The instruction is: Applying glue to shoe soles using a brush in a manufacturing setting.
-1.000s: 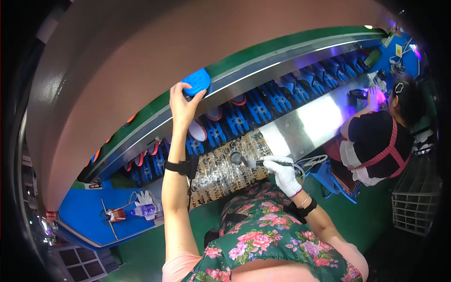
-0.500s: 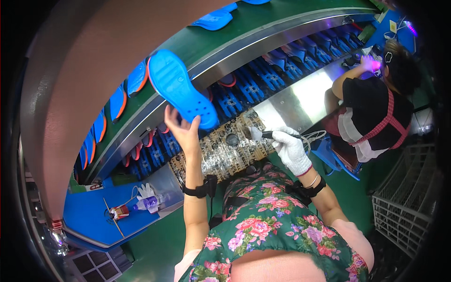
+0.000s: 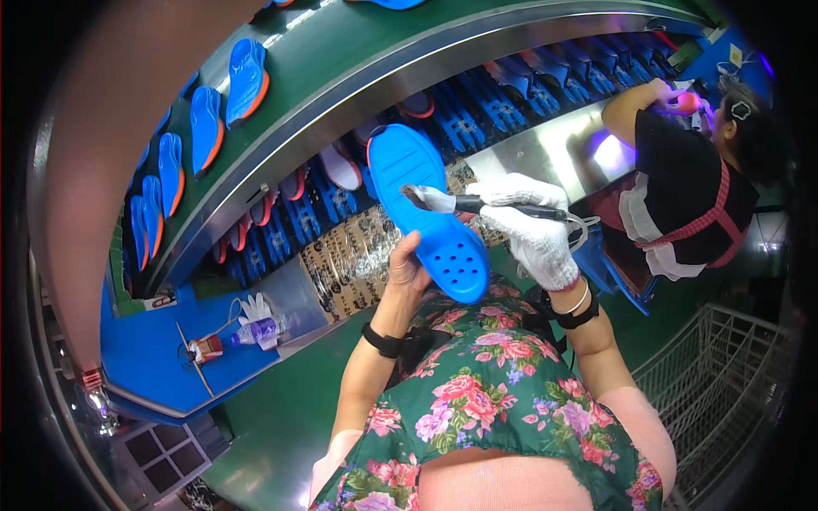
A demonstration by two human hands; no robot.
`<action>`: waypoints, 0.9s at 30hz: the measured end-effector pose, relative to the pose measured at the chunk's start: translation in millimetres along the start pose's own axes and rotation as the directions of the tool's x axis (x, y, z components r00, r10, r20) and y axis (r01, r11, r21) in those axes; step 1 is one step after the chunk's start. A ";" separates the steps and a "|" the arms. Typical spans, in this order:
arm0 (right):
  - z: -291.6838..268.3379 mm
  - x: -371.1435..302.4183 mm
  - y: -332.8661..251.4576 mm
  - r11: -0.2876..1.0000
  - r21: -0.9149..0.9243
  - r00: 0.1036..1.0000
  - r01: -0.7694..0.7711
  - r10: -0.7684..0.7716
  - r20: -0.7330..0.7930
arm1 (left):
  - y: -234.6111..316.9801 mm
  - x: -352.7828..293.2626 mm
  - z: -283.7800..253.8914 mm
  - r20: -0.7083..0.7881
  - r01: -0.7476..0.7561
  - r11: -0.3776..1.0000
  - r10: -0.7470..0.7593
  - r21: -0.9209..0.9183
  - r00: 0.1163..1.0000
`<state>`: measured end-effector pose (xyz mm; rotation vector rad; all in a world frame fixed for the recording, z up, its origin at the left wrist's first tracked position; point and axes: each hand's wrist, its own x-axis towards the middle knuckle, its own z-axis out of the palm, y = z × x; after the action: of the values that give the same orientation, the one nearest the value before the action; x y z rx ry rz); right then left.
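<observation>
Blue sole (image 3: 431,225) in left hand (image 3: 409,268), mainly above and right of its grip; brush (image 3: 465,203) in right hand (image 3: 535,232)

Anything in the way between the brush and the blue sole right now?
Nothing visible: the brush in the right hand has its bristles over the blue sole. The left hand holds the sole lower down, clear of the bristles. Whether bristles and sole touch, I can't tell.

looks like a footwear factory, with blue soles (image 3: 207,128) on a green conveyor (image 3: 311,72) and an aproned co-worker (image 3: 686,183)
</observation>
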<state>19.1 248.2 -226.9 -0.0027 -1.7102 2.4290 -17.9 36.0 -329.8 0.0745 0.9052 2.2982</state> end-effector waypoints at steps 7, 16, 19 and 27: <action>12.0 18.2 -3.2 0.874 -0.364 0.947 0.322 -0.288 0.145 | -4.0 5.8 25.6 0.060 -0.044 0.817 0.096 -0.576 0.994; 15.8 35.8 -17.8 0.403 -0.597 0.706 0.693 -0.546 0.451 | -15.0 0.5 58.4 -0.326 -0.134 0.988 0.152 0.078 0.933; 21.5 24.1 -5.3 0.480 -0.539 0.721 0.692 -0.503 0.477 | -18.8 5.6 46.8 -0.321 -0.146 0.988 0.152 0.042 0.935; 13.1 29.6 3.2 0.661 -0.487 0.819 0.571 -0.503 0.277 | -3.2 6.2 48.3 0.100 -0.200 0.961 0.222 -0.192 0.970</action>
<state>-11.8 239.1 -222.5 0.5143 -2.0363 1.4742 -7.6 69.9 -296.2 0.2397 0.6503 2.5327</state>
